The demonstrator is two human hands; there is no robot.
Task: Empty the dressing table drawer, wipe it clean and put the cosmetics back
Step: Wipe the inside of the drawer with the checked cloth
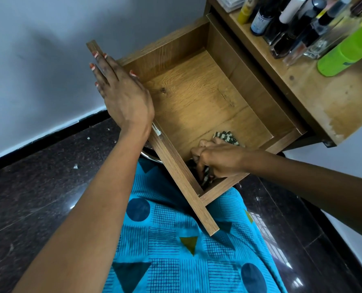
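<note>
Down at the near corner: right hand (pixel 216 159) curled round a checked cloth (pixel 226 137), pressing it into the drawer (pixel 197 92), which is otherwise bare and pulled well out. Left hand (pixel 121 92) lies flat, fingers straight, on the front edge. Bottles (pixel 292 28) crowd the desk (pixel 323 98). Risk: hard scrubbing may tilt the extended drawer, and jolts could topple bottles.

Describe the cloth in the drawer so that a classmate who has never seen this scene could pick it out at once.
Start at the pulled-out brown wooden drawer of the dressing table. In its near corner, the right hand grips a crumpled black-and-white checked cloth. Nothing else lies in the drawer, and its checks stand out against the bare wood.
</note>
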